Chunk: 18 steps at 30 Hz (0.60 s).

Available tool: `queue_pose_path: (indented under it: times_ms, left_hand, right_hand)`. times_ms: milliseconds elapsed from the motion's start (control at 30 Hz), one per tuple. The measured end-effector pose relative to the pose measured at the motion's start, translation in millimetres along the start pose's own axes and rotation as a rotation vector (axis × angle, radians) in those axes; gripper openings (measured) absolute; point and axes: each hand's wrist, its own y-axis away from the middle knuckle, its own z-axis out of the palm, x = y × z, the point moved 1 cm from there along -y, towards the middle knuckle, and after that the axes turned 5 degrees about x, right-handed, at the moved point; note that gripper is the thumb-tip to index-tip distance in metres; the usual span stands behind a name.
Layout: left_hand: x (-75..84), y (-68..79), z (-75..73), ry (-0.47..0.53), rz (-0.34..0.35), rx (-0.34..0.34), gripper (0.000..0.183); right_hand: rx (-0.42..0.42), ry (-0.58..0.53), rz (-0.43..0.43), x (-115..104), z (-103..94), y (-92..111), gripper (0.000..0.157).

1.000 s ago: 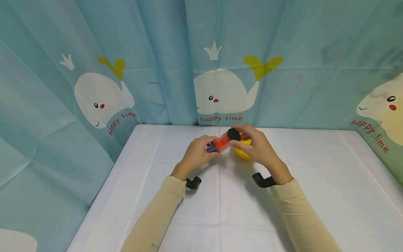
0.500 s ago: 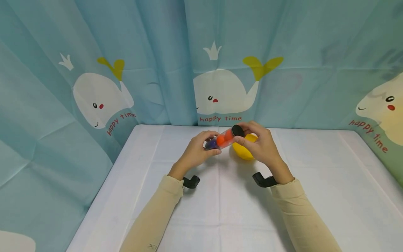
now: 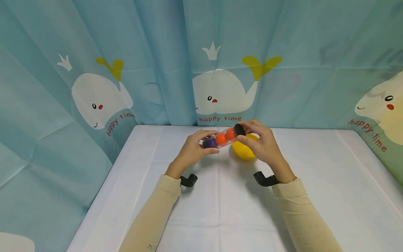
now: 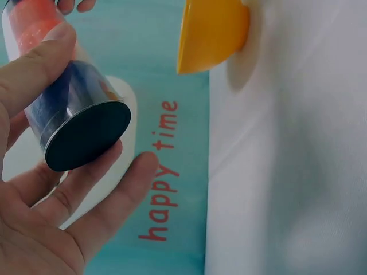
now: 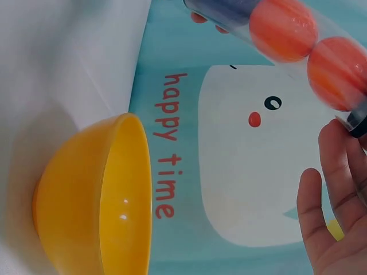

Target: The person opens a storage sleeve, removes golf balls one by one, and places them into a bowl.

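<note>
A clear plastic tube [image 3: 225, 139] with black end caps is held slanted above the table, its right end higher. Inside it, two orange balls [image 5: 284, 30] sit in a row with a dark blue or purple filling [image 3: 209, 142], probably a ball. My left hand [image 3: 191, 148] grips the lower end between thumb and fingers; a flat dark cap [image 4: 87, 136] shows there in the left wrist view. With thumb and fingers, my right hand [image 3: 263, 144] pinches the upper end at its black cap [image 3: 240, 130]. Just behind and below that hand stands a yellow bowl [image 5: 71, 197], partly hidden by it.
The bowl rests on a white-covered table [image 3: 217, 203]. A blue curtain [image 3: 163, 63] printed with whales hangs along the table's back and left edges. Black curved pieces [image 3: 266, 179] stick out at both wrists.
The left hand has shifted slightly left and the right hand slightly right and up. The tube has turned more sideways, so more of its length and its balls show.
</note>
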Motion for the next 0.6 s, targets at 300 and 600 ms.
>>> queue_pose_path:
  times_ms: [300, 600]
  left_hand:
    - [-0.4, -0.7, -5.7, -0.029, 0.019, 0.005, 0.058]
    - [-1.1, -1.0, -9.4, -0.007, 0.024, 0.021, 0.056]
  right_hand:
    - [-0.022, -0.002, 0.016, -1.1, 1.5, 0.6, 0.040]
    - [-0.029, -0.024, 0.003, -2.2, 1.9, 0.9, 0.040]
